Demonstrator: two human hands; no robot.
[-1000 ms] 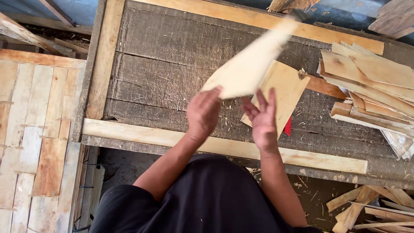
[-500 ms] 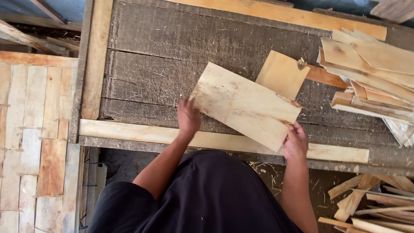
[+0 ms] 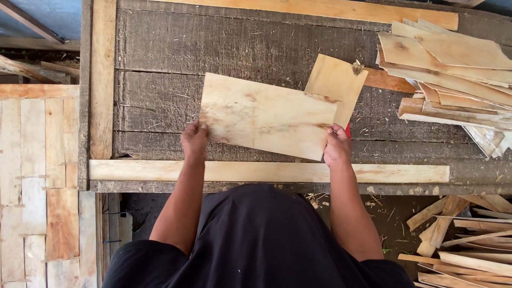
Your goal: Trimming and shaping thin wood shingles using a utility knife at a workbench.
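A pale rectangular veneer sheet (image 3: 266, 116) lies nearly flat over the dark wooden workbench (image 3: 160, 106). My left hand (image 3: 194, 140) grips its near-left corner. My right hand (image 3: 337, 145) grips its near-right corner. Behind the sheet's right end, a smaller squarish wood piece (image 3: 337, 84) rests on the bench, partly covered by the sheet. A small red object (image 3: 348, 129) peeks out beside my right hand.
A pile of thin wood strips (image 3: 453, 69) lies on the bench's right side. Light wooden battens frame the bench at the front (image 3: 394, 173), left (image 3: 102, 80) and back (image 3: 330, 9). A slatted panel (image 3: 37, 176) lies at left. Scrap offcuts (image 3: 464, 234) litter the ground at lower right.
The sheet, held up and tilted a second ago, has come down toward the bench and turned closer to level. My hands have spread to its two near corners.
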